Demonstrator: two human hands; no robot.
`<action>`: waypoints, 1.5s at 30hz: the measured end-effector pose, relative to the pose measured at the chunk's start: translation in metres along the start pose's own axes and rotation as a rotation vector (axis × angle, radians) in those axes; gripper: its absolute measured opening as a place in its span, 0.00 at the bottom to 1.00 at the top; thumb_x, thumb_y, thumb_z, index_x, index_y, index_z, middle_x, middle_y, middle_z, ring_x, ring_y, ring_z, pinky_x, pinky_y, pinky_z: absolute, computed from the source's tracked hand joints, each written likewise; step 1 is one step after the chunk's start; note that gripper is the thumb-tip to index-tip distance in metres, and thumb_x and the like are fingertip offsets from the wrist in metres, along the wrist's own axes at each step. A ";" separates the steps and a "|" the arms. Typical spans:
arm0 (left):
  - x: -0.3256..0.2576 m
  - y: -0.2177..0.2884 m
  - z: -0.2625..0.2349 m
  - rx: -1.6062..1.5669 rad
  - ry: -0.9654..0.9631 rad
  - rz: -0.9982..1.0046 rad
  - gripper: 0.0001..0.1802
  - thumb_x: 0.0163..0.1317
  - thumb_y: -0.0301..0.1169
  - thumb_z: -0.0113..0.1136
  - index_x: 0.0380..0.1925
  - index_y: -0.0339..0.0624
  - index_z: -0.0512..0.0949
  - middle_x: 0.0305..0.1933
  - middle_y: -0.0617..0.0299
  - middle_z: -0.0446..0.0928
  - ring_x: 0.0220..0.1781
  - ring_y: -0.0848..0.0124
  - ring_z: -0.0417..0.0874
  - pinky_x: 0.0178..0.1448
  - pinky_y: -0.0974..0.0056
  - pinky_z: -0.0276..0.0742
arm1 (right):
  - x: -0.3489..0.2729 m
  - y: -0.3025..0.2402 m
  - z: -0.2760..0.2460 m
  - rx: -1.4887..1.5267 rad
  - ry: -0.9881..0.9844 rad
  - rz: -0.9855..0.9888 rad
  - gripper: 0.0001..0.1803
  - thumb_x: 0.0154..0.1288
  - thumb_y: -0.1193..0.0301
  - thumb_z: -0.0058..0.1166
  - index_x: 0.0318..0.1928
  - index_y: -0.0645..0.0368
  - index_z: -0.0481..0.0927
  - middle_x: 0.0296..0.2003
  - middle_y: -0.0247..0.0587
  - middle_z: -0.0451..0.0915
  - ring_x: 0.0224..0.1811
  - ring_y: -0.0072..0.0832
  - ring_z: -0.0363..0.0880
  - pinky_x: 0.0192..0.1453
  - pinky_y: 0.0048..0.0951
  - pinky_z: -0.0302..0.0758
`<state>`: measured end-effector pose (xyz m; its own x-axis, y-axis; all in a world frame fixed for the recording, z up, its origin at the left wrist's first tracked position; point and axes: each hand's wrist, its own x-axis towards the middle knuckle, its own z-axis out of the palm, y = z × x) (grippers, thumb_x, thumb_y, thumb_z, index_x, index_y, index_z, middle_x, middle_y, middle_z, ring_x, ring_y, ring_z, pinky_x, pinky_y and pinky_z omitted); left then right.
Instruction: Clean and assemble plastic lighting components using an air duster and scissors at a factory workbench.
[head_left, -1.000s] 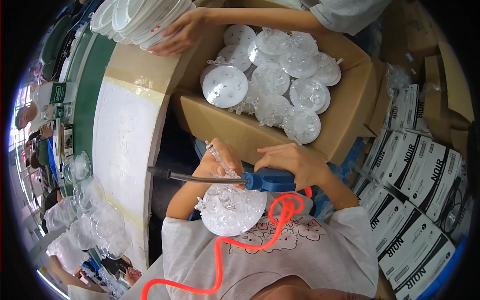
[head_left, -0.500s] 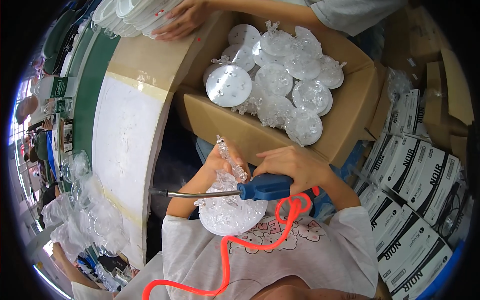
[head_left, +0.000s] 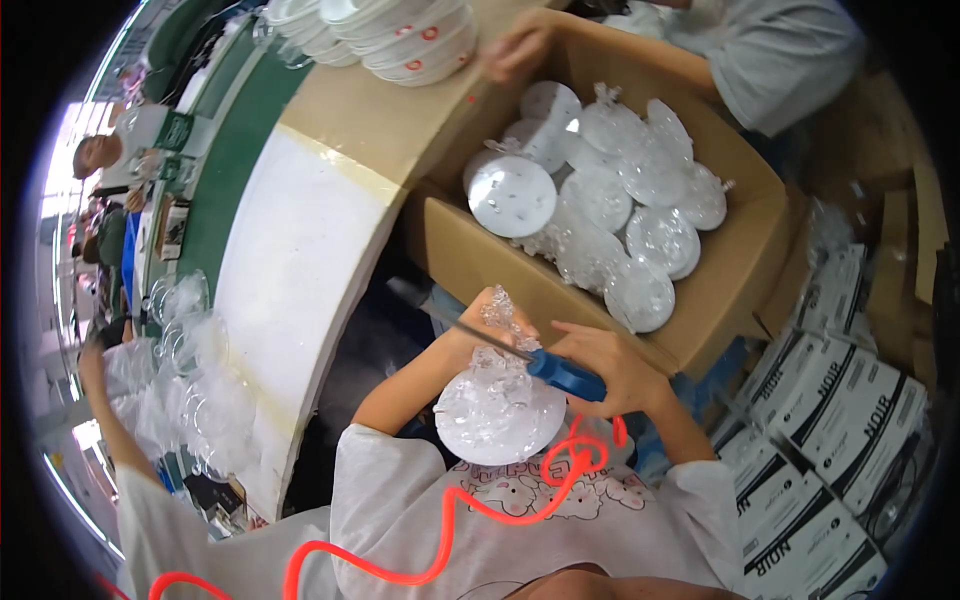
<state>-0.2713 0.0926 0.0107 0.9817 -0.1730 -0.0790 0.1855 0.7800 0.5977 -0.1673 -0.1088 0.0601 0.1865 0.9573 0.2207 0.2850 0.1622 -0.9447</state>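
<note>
My left hand [head_left: 478, 325] is closed around the clear branching stem of a plastic ornament. Its round white base [head_left: 500, 432] hangs below, over my chest, with lumpy clear pieces [head_left: 490, 388] across it. In my right hand [head_left: 615, 365] is an air blow gun [head_left: 568, 376] with a blue body and a thin metal nozzle. The nozzle crosses in front of the ornament and points to the upper left. A coiled orange-red air hose [head_left: 445, 540] runs down from the gun across my shirt. The fingertips of my left hand are partly hidden by the clear plastic.
A cardboard box [head_left: 530, 283] ahead holds several similar white discs [head_left: 510, 195] with clear parts. On the left is a white-topped table [head_left: 290, 230] with stacked white dishes [head_left: 420, 45] and bagged clear pieces [head_left: 205, 385]. A co-worker's arm [head_left: 630, 50] reaches over the box. Printed cartons [head_left: 840, 390] stand right.
The view has shifted, so the box and table sit further right. The blow gun has tilted, its nozzle now slanting upward. The co-worker's hand has left the stacked dishes and moved toward the box.
</note>
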 end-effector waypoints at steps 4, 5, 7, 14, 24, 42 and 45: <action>-0.018 0.026 -0.008 -0.040 0.081 0.047 0.16 0.41 0.27 0.67 0.30 0.28 0.77 0.27 0.41 0.79 0.29 0.53 0.83 0.36 0.52 0.80 | -0.004 -0.010 0.013 0.392 0.226 0.289 0.15 0.44 0.77 0.51 0.38 0.61 0.73 0.31 0.38 0.77 0.40 0.32 0.78 0.66 0.50 0.55; -0.025 0.035 -0.012 0.013 0.127 0.102 0.16 0.41 0.27 0.67 0.30 0.28 0.78 0.27 0.40 0.79 0.30 0.52 0.83 0.37 0.51 0.79 | -0.006 -0.010 0.011 0.321 0.197 0.260 0.13 0.44 0.77 0.50 0.36 0.62 0.73 0.32 0.38 0.77 0.44 0.33 0.77 0.66 0.50 0.53; -0.034 0.062 -0.012 0.288 0.169 0.331 0.14 0.40 0.27 0.67 0.29 0.28 0.79 0.29 0.40 0.79 0.31 0.52 0.83 0.38 0.53 0.79 | -0.011 -0.005 0.015 0.339 0.292 0.177 0.16 0.44 0.76 0.50 0.39 0.62 0.72 0.35 0.38 0.76 0.48 0.35 0.76 0.66 0.49 0.52; -0.083 0.159 -0.029 1.066 1.107 0.925 0.12 0.54 0.23 0.59 0.39 0.27 0.78 0.41 0.49 0.79 0.43 0.66 0.80 0.50 0.65 0.74 | -0.033 0.009 0.046 0.714 0.535 0.244 0.24 0.50 0.80 0.49 0.50 0.65 0.62 0.36 0.44 0.72 0.48 0.36 0.74 0.57 0.39 0.67; -0.125 0.225 -0.137 0.786 1.169 1.001 0.24 0.60 0.34 0.57 0.54 0.34 0.69 0.49 0.55 0.74 0.46 0.72 0.76 0.51 0.69 0.70 | -0.073 0.029 0.043 0.682 0.662 0.510 0.25 0.50 0.83 0.43 0.53 0.68 0.61 0.37 0.43 0.73 0.43 0.32 0.76 0.54 0.32 0.69; 0.097 0.027 -0.083 2.193 0.748 0.223 0.43 0.48 0.51 0.62 0.59 0.38 0.59 0.61 0.40 0.58 0.66 0.46 0.54 0.65 0.41 0.49 | -0.101 0.027 0.037 0.394 0.796 0.673 0.17 0.51 0.79 0.49 0.45 0.68 0.70 0.28 0.37 0.78 0.32 0.22 0.76 0.41 0.24 0.71; 0.128 0.018 -0.112 2.127 0.648 -0.164 0.57 0.40 0.66 0.58 0.64 0.40 0.52 0.67 0.35 0.47 0.69 0.40 0.44 0.63 0.33 0.45 | -0.105 0.027 0.034 0.371 0.795 0.679 0.18 0.51 0.79 0.48 0.46 0.67 0.70 0.28 0.38 0.79 0.32 0.23 0.77 0.40 0.24 0.71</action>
<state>-0.1376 0.1515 -0.0782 0.9258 0.3619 -0.1088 0.3778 -0.8916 0.2496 -0.2108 -0.1971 0.0035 0.7850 0.4702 -0.4034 -0.3797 -0.1493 -0.9130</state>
